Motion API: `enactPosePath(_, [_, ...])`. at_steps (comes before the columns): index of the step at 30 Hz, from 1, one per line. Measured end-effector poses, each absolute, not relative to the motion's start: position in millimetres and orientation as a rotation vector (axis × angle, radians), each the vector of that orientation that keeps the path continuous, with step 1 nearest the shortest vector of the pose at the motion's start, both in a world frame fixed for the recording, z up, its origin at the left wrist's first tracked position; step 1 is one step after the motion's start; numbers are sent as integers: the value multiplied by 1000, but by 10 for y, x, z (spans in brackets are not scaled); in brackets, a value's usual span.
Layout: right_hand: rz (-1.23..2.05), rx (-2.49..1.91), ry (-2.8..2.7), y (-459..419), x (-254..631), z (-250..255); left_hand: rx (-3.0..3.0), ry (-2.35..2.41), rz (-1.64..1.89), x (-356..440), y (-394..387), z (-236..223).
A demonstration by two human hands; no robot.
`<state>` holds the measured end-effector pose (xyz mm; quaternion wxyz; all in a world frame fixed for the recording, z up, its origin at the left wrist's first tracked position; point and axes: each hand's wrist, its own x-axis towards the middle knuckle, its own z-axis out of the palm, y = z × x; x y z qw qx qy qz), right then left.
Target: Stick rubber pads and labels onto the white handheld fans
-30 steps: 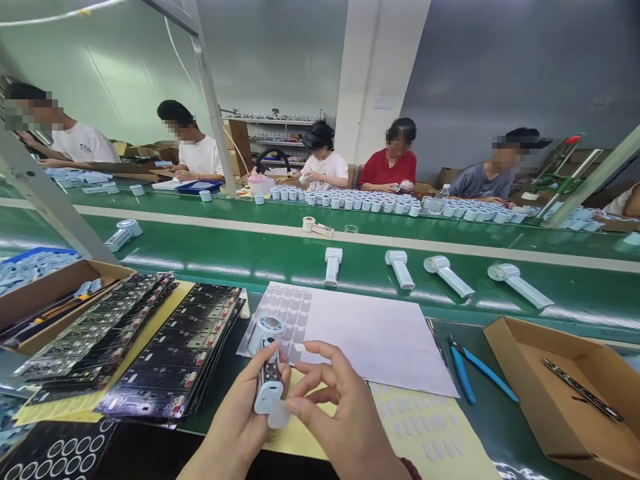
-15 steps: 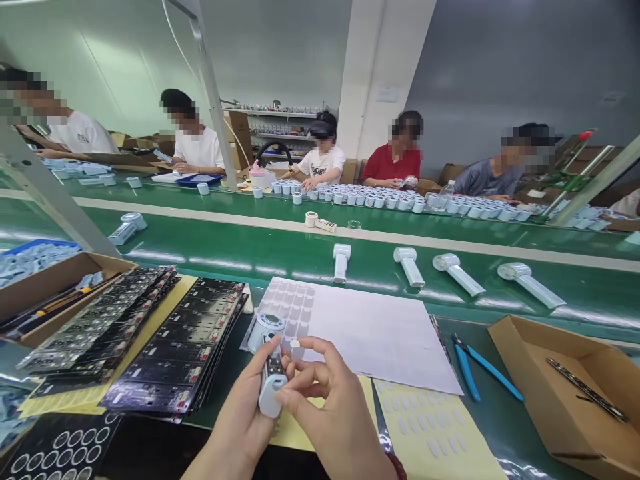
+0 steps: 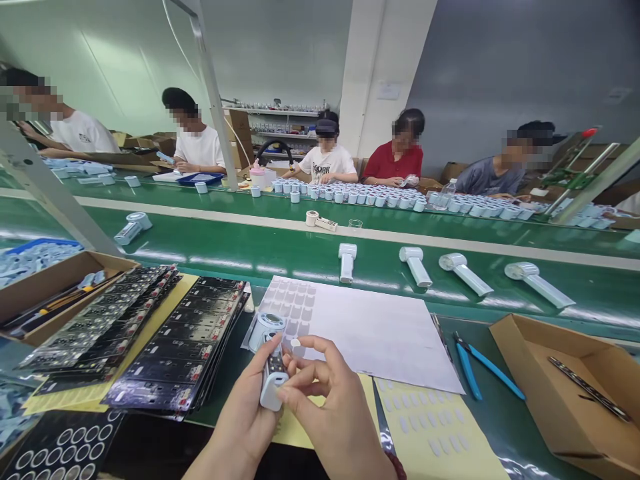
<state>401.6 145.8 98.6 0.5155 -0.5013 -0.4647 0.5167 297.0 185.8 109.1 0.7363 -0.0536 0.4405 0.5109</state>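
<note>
My left hand is closed around a light-blue handheld device with a round head and an exposed dark circuit board in its handle. The round head points away from me, near the white sheet. With thumb and a bent finger, my right hand pinches the near end of the handle. A small white sticker sits on the raised index fingertip of that hand. Under the hands lies a yellow backing sheet with rows of small pale stickers. Beyond them is a white sheet with grey sticker shapes.
Stacked circuit-board panels lie at left, beside a cardboard tray of tools. Blue-handled cutters and a cardboard box are at right. Several light-blue devices lie on the green conveyor. Co-workers sit across it.
The devices on the conveyor have shifted slightly to the right. Both my hands keep nearly the same grip and place. A co-worker across the belt has raised their head a little.
</note>
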Motion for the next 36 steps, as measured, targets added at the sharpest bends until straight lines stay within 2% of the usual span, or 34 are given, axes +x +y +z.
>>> enactPosePath(5, [1125, -1195, -1220, 1411, 4011, 912, -126, 966, 1126, 3012, 1833, 1139])
enactPosePath(9, [697, -1228, -1381, 1339, 3949, 798, -112, 965, 1124, 3051, 1785, 1205])
enactPosePath(11, [608, -1243, -1390, 1337, 3949, 755, -116, 986, 1100, 3039, 1768, 1237])
enactPosePath(14, [865, -1227, -1248, 1389, 4018, 696, -73, 1016, 1064, 2954, 1754, 1240])
enactPosePath(18, [1160, -1210, -1129, 1472, 4135, 587, 277, 1126, 1150, 2732, 1704, 1093])
enactPosePath(23, [1047, -1347, -1342, 1457, 4058, 485, 684, 1280, 1096, 2510, 1565, 806])
enactPosePath(27, [916, -1422, -1469, 1408, 3917, 387, 710, 1289, 1085, 2484, 1485, 683])
enactPosePath(32, [584, -1520, -1781, 1389, 3862, 238, 654, 1257, 1095, 2497, 1461, 660])
enactPosePath(34, [640, -1464, -1773, 1391, 3890, 245, 657, 1266, 1105, 2495, 1463, 659])
enactPosePath(36, [848, -1355, -1621, 1396, 3945, 304, 664, 1282, 1103, 2490, 1469, 666])
